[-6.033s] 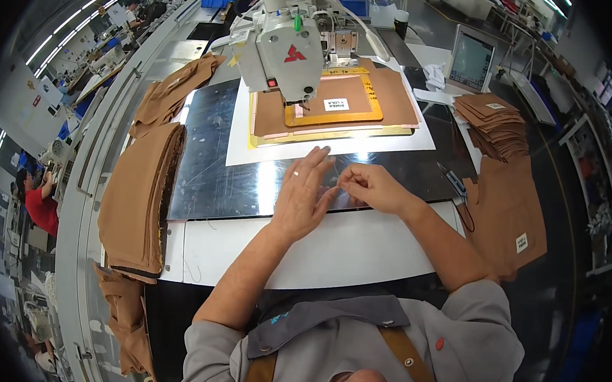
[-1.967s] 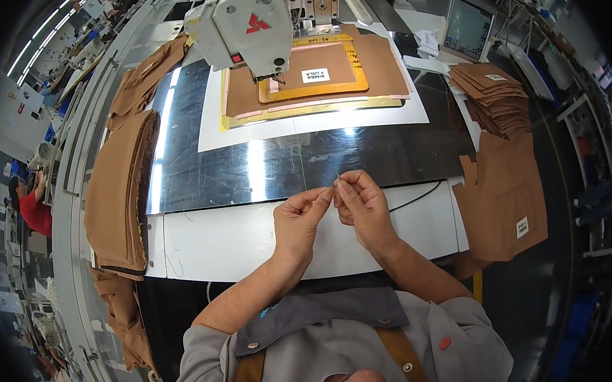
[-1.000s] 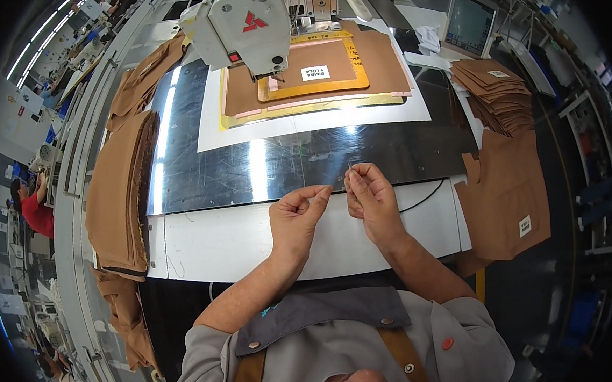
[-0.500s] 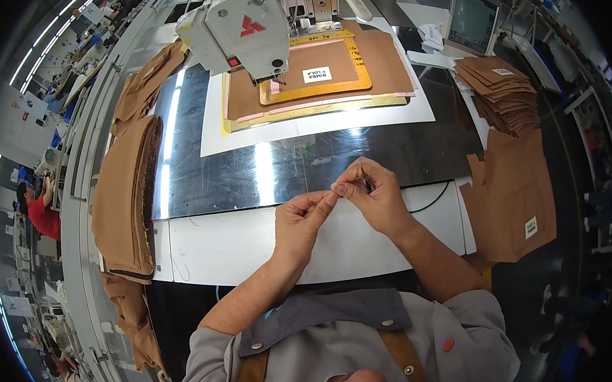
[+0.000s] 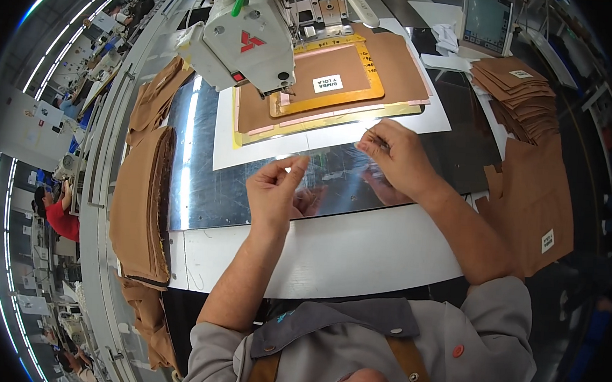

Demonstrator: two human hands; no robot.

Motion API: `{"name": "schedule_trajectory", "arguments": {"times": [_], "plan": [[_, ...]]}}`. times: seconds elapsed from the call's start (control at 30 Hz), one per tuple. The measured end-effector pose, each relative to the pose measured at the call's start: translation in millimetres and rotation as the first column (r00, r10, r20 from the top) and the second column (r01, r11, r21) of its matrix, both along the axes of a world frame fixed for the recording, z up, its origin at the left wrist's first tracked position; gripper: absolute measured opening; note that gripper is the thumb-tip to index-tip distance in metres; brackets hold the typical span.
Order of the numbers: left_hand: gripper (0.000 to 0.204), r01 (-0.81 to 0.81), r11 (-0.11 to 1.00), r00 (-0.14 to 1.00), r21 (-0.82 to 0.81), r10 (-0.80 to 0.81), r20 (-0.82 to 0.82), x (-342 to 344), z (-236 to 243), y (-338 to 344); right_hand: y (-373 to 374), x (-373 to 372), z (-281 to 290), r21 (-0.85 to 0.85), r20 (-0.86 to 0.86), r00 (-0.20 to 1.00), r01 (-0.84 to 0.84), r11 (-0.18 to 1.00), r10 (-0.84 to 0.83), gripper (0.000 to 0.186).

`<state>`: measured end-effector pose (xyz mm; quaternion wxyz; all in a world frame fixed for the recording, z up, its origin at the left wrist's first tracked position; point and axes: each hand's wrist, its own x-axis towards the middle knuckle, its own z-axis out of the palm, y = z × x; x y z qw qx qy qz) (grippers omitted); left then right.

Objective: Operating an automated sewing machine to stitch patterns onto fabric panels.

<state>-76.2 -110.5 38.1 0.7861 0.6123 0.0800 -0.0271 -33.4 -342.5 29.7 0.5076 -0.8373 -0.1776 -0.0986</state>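
My left hand (image 5: 271,189) is pinched above the shiny metal plate (image 5: 214,206), thumb tip against fingers; what it holds is too fine to make out. My right hand (image 5: 395,158) is higher and further right, also closed, with a small thin item at its fingertips that I cannot identify. Beyond both, an orange template frame (image 5: 377,83) rests on brown fabric (image 5: 404,67) edged with pink and yellow strips, over a white sheet (image 5: 433,118). The grey sewing machine head (image 5: 245,47) overhangs the frame's left side.
Stacked brown pieces lie left (image 5: 137,202) and right (image 5: 508,91) of the plate, with a loose panel (image 5: 529,205) at right. A screen (image 5: 484,23) stands back right. A person in red (image 5: 62,218) works at far left; a white board (image 5: 316,261) edges the table.
Over the last seconds my hands met at the plate's front edge, then separated and moved toward the machine, the right one rising further. The view has shifted slightly.
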Motion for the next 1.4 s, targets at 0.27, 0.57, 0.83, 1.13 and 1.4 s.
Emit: {"name": "schedule_trajectory", "arguments": {"times": [0.27, 0.57, 0.83, 1.13, 1.4], "plan": [[0.014, -0.351, 0.851, 0.908, 0.390, 0.207, 0.365, 118.3, -41.2, 20.6, -48.8, 53.5, -9.0, -0.594, 0.035, 0.974, 0.202, 0.779, -0.226, 0.043], [0.018, -0.454, 0.713, 0.848, 0.534, 0.163, 0.503, 156.4, -57.1, 30.4, -172.5, 120.7, 39.7, -0.529, 0.535, 0.724, 0.689, 0.496, -0.435, 0.029], [0.015, -0.443, 0.699, 0.845, 0.561, 0.117, 0.521, 165.2, -66.9, 32.2, -252.4, 168.4, 36.3, -0.910, 0.178, 0.710, 0.382, 0.160, -0.681, 0.064], [0.011, -0.457, 0.650, 0.840, 0.607, 0.091, 0.535, 162.1, -66.0, 31.2, -260.7, 189.5, 32.1, -0.915, 0.072, 0.655, 0.343, 0.211, -0.752, 0.070], [0.011, -0.435, 0.680, 0.848, 0.589, 0.090, 0.523, 163.1, -69.6, 29.6, -261.1, 184.7, 28.3, -0.911, 0.094, 0.634, 0.365, 0.190, -0.768, 0.071]]}}
